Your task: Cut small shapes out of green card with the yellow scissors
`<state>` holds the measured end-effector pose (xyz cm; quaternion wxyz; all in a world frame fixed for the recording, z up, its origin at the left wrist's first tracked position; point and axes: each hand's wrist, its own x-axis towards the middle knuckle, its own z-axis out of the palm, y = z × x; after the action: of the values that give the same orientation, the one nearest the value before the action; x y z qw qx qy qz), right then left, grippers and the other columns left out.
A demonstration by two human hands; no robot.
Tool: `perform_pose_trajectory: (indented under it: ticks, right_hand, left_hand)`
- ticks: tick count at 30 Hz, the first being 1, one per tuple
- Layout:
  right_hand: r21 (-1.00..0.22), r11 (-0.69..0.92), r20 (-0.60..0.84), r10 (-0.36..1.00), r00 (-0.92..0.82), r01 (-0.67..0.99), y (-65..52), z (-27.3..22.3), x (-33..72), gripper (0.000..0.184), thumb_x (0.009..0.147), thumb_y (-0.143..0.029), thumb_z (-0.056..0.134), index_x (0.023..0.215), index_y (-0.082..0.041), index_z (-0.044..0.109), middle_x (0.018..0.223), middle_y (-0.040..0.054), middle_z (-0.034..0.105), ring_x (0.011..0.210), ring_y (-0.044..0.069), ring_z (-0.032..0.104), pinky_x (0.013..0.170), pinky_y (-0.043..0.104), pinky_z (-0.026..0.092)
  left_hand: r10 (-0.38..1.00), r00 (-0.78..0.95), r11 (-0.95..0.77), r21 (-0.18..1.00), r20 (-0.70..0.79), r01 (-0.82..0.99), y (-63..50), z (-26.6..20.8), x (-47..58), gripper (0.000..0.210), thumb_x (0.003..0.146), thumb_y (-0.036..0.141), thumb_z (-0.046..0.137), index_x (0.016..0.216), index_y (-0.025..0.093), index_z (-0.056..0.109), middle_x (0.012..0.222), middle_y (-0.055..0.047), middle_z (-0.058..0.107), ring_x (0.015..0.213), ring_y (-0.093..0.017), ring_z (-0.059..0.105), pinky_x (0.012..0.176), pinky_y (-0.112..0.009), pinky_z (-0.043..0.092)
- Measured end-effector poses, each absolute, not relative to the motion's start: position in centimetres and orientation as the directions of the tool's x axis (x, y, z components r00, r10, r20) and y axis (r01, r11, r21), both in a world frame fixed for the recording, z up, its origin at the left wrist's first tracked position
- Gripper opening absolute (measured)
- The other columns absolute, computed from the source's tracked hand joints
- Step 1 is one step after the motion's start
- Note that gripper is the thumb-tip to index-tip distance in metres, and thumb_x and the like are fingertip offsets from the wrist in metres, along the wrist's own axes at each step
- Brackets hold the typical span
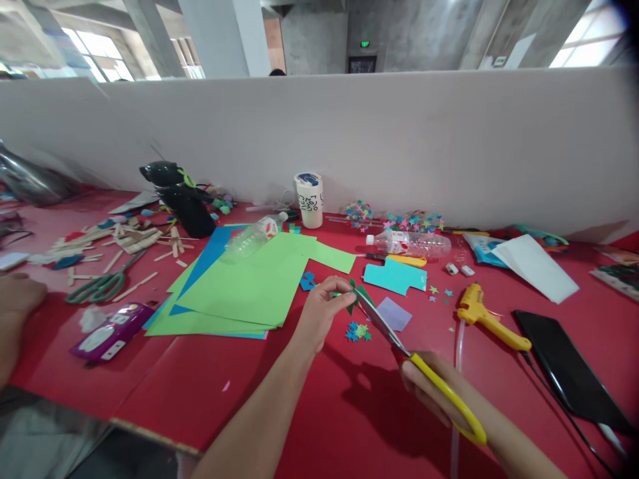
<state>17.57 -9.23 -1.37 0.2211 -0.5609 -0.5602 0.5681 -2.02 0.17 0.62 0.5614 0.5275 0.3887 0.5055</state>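
Observation:
My left hand [327, 307] pinches a small piece of dark green paper [363, 293] above the red table. In my right hand [432, 386] is a pair of scissors [442, 389] with yellow handles, its blades pointing up and left. The blade tips meet the green paper close to my left fingertips. Below the paper lies a little pile of blue and green paper stars [358, 331]. A lilac paper square [394, 314] rests just behind the blades. Beyond are cyan paper pieces [394, 275] and a blue paper scrap [308, 281].
Light green sheets [249, 279] cover the middle left. A yellow glue gun [492, 319] and black tablet [569, 366] lie right. Behind stand a cup [309, 203], clear bottles [412, 244] and a black flask [184, 203]. Green scissors [102, 286] and another person's hand [22, 299] are left.

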Motion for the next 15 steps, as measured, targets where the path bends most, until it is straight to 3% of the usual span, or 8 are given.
perform_pose_trajectory:
  ticks: [7,15]
  right_hand:
    - [-0.909,-0.248,-0.356,0.878,-0.318,0.334,-9.5,-1.9,17.2,0.052,0.078,-0.067,0.031,0.063,-0.019,0.041,0.032,-0.0107,0.031,0.025,0.004,0.026,0.029,0.015,0.017]
    - [-0.897,-0.298,-0.389,0.884,-0.261,0.327,-9.5,-2.2,16.9,0.051,0.076,-0.067,0.036,0.060,-0.019,0.040,0.033,-0.0111,0.029,0.024,0.003,0.025,0.027,0.014,0.015]
  left_hand:
    - [0.995,0.095,0.014,0.970,0.009,-0.242,-0.9,1.4,-0.7,0.010,0.067,0.022,0.058,0.061,0.016,0.053,0.069,0.001,0.048,0.060,-0.009,0.041,0.060,-0.022,0.035]
    - [0.995,0.097,0.043,0.956,-0.015,-0.292,-1.0,1.4,-0.5,0.009,0.067,0.021,0.057,0.061,0.017,0.051,0.068,0.001,0.047,0.058,-0.008,0.040,0.060,-0.023,0.035]
